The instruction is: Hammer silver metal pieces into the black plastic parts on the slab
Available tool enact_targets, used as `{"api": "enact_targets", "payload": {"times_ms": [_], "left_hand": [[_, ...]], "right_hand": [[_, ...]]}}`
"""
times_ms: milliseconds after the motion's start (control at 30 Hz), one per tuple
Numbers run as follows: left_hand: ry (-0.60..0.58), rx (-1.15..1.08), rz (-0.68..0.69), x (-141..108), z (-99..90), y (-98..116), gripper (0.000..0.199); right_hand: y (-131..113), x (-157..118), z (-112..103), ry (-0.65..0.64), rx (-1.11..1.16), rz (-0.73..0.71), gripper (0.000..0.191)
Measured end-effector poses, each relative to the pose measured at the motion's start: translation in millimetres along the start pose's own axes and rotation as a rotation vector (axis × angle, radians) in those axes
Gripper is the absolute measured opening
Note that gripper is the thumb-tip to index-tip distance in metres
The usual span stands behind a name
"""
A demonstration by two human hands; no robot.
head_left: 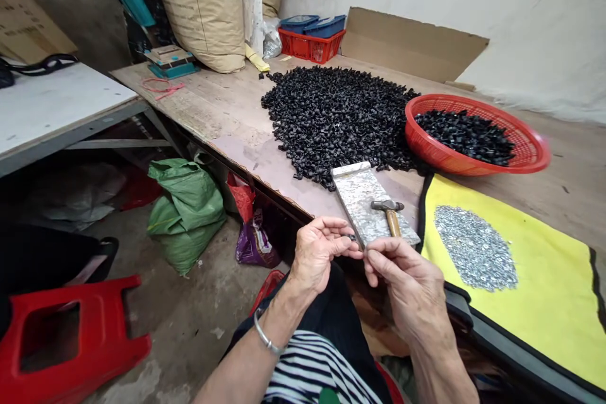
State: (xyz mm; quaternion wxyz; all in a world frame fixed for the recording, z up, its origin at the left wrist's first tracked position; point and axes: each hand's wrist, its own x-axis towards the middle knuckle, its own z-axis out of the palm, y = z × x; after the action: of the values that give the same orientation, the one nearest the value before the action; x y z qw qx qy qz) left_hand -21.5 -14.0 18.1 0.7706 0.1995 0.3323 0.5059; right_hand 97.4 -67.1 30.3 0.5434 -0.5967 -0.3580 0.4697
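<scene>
My R fingers (392, 259) pinch narrow on a tiny part (365, 252), too small for me to ID, L hand (322, 251) half-curled just beside it, near slab (362, 199) & hammer (388, 214); a fumble could drop it past counter (227, 120) to floor (189, 328)

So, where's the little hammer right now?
In the head view, the small hammer lies on the speckled grey slab, just beyond the right hand, with the yellow mat to its right.
</scene>
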Motion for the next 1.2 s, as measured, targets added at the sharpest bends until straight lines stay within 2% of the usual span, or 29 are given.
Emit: {"api": "enact_targets", "payload": {"times_ms": [167,300,600,767,933,1033,1100,1200], "left_hand": [[0.021,0.04,-0.02,-2.6,-3.6,-2.1,0.023],[0.034,0.095,-0.037,-3.0,-7.5,-5.5,0.022],[0.079,0.21,0.061,-5.6,-2.7,-10.0,0.016],[0.092,0.202,0.054,-5.1,-2.5,-10.5,0.018],[0.089,0.175,0.039,-3.4,-3.9,-12.4,0.019],[0.078,0.152,0.019,-3.4,-4.7,-13.3,0.021],[0.066,0.136,0.013,-3.7,-5.6,-14.1,0.022],[0.027,0.132,0.01,-4.1,-8.0,-15.4,0.022]], "right_hand": [[4.5,5.3,7.4,0.05,0.067,0.021,0.013],[6.4,8.2,8.4,0.057,0.037,-0.012,0.011],[17.0,18.6,10.4,0.104,-0.04,-0.09,0.011],[23.4,22.2,9.3,0.147,-0.077,-0.179,0.007],[19.9,21.9,10.4,0.108,-0.169,-0.286,0.002],[16.6,21.9,10.9,0.117,-0.125,-0.188,0.006],[14.2,21.9,10.0,0.111,-0.035,-0.041,0.013],[9.4,21.3,6.9,0.027,0.067,0.145,0.017]]}}
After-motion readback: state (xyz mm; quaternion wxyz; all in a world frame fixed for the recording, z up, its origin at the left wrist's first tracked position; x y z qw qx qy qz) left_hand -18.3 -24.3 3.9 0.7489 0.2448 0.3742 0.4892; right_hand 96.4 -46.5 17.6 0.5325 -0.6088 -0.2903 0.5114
